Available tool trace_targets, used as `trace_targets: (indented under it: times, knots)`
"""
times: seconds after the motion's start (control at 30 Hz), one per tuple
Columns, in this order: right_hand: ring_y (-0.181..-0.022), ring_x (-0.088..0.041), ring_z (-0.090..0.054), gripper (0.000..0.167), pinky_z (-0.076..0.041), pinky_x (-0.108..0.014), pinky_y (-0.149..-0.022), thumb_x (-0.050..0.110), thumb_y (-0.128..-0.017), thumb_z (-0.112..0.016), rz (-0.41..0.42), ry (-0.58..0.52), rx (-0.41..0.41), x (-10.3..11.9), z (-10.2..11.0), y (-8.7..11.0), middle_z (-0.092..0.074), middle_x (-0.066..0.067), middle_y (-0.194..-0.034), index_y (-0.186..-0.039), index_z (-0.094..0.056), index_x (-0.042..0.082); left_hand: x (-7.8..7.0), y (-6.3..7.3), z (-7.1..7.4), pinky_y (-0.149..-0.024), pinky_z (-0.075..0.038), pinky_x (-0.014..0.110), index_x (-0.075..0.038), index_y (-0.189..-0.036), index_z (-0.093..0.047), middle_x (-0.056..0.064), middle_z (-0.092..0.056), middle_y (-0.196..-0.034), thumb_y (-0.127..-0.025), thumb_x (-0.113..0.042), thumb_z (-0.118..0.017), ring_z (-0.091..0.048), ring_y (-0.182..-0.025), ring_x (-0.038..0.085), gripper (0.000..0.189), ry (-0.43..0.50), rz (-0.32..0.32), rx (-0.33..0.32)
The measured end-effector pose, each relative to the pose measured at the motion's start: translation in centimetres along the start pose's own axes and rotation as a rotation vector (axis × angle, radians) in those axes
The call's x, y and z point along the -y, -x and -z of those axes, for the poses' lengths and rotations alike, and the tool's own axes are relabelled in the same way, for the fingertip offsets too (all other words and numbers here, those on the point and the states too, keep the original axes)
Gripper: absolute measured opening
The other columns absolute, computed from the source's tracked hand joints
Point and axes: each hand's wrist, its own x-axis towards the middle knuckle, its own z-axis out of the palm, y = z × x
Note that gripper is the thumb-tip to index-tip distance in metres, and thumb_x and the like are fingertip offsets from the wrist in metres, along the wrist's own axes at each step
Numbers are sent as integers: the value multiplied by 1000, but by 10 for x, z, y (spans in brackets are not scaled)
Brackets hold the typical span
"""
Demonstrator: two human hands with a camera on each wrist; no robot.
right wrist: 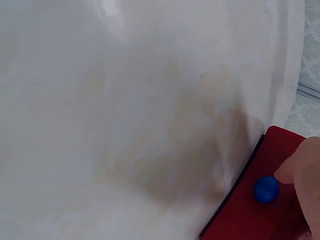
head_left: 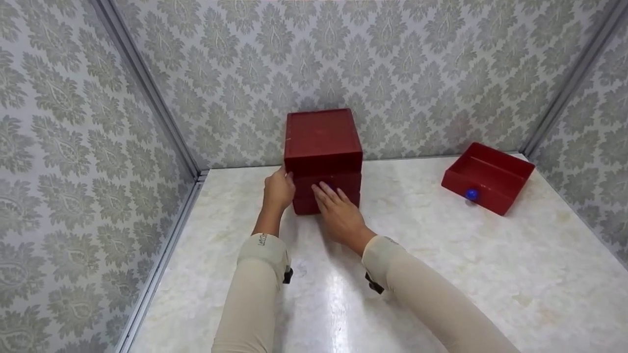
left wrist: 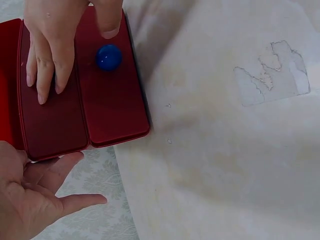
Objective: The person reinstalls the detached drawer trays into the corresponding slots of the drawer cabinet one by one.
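A dark red drawer cabinet (head_left: 321, 132) stands by the back wall, its top slot hollow and two drawers below flush in their slots. My right hand (head_left: 341, 215) lays its extended fingers flat on the front of the middle drawer (left wrist: 55, 130), covering that drawer's knob. Just under my right thumb in the left wrist view is the blue knob (left wrist: 108, 57) of the bottom drawer (left wrist: 115, 110). On the cabinet's left side rests my left hand (head_left: 278, 189), fingers against the side and thumb stretched out; the head view partly hides its fingertips.
A separate red drawer (head_left: 456, 181) with a blue knob (head_left: 471, 194) sits at the back right of the marbled white table (head_left: 417, 220). Patterned walls (head_left: 319, 59) enclose the table at the back and both sides. A torn clear patch (left wrist: 280, 80) sticks to the tabletop.
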Motion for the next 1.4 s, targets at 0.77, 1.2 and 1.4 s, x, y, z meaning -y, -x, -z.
trace_targets:
  times: [0.77,1.2,1.4]
  knots:
    - [-43,-12,-31,13,-30,-29,-32,12,-92,-53,158,159,-635,-128,1,45,-49,-4,-59,-85,-63,7,0,2,-2,-101,-51,53,-16,-149,-53,16,-66,-136,-110,-25,-42,-64,-125,35,41,6,33,2]
    - [-137,-56,-30,74,-40,-73,-100,31,-88,-67,-554,-14,46,-249,-30,119,-38,-34,-146,-148,-37,-1,-2,4,-3,-100,-52,53,-16,-145,-56,16,-67,-135,-110,-24,-43,-65,-124,35,38,7,33,-25]
    - [-141,-65,-19,100,-16,-85,-107,29,-84,-74,-695,-243,182,-267,-49,156,-21,-38,-159,-159,-18,-3,-3,3,-3,-98,-54,51,-14,-150,-51,16,-67,-136,-111,-23,-41,-65,-123,34,42,-14,36,3]
